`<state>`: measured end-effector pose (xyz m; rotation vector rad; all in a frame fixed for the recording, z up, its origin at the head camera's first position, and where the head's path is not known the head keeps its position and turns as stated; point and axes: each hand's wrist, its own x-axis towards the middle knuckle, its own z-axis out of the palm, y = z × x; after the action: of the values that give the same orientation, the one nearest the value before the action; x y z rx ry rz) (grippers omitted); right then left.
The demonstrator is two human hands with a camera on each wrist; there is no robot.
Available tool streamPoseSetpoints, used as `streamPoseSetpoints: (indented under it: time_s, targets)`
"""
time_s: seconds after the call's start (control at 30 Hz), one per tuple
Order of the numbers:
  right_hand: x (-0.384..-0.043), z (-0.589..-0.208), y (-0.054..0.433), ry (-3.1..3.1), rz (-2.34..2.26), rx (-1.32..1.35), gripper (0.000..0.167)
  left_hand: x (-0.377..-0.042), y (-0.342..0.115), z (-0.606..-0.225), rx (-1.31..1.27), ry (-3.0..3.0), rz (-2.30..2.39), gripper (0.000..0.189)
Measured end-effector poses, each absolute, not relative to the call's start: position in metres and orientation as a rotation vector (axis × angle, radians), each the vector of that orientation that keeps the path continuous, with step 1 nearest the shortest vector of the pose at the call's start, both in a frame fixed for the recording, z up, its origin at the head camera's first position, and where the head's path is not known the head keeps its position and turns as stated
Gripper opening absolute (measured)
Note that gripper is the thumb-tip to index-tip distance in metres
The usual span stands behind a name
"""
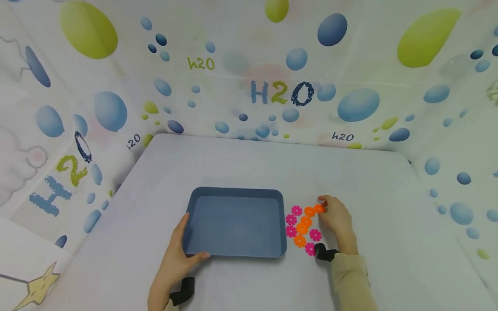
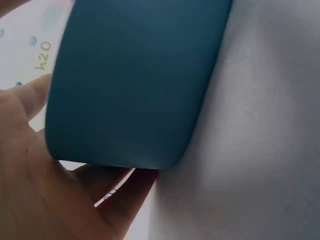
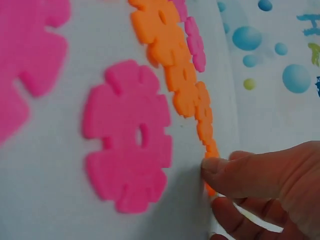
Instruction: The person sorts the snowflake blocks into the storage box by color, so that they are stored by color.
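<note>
A blue-grey rectangular tray (image 1: pixel 235 224) lies on the table. My left hand (image 1: pixel 174 257) grips its near left corner, thumb at the front edge and fingers along the left side; the left wrist view shows the tray's outer wall (image 2: pixel 130 85) up close. Right of the tray lie several pink and orange notched plastic discs. My right hand (image 1: pixel 339 219) pinches the farthest right orange disc (image 1: pixel 319 208) between thumb and fingers. In the right wrist view that disc sits at the end of a row of orange discs (image 3: pixel 182 87), with a pink disc (image 3: pixel 127 155) nearer the camera.
A white cloth (image 1: pixel 249 166) covers the table. Behind it and at both sides hang printed sheets (image 1: pixel 233 99) with blue and green drops. Pink discs (image 1: pixel 291 219) lie close by the tray's right wall. A black wrist strap (image 1: pixel 325 252) overlaps the nearest pink disc.
</note>
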<state>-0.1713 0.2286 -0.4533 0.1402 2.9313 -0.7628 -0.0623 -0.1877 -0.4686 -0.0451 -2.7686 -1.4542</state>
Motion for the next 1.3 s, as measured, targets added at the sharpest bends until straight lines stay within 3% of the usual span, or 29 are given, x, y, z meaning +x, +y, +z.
streamPoseSetpoints:
  time_s: [0.17, 0.43, 0.63, 0.93, 1.3]
  targets:
    - [-0.177, -0.451, 0.231, 2.869, -0.737, 0.134, 0.034, -0.066, -0.191, -0.475, -0.126, -2.708, -1.473, 0.123]
    - [-0.177, -0.451, 0.231, 2.861, -0.809, 0.192, 0.031, -0.070, -0.192, -0.473, -0.103, -2.741, -1.464, 0.109]
    - [-0.169, -0.452, 0.229, 2.938, -0.880, 0.236, 0.029, -0.074, -0.191, -0.470, -0.148, -2.724, -1.487, 0.109]
    - [-0.165, -0.454, 0.241, 2.833, -0.994, 0.304, 0.037, -0.075, -0.193, -0.469, -0.172, -2.721, -1.527, 0.112]
    - [-0.179, -0.426, 0.222, 2.456, -1.633, 0.287, 0.048, -0.072, -0.193, -0.469, -0.205, -2.702, -1.516, 0.112]
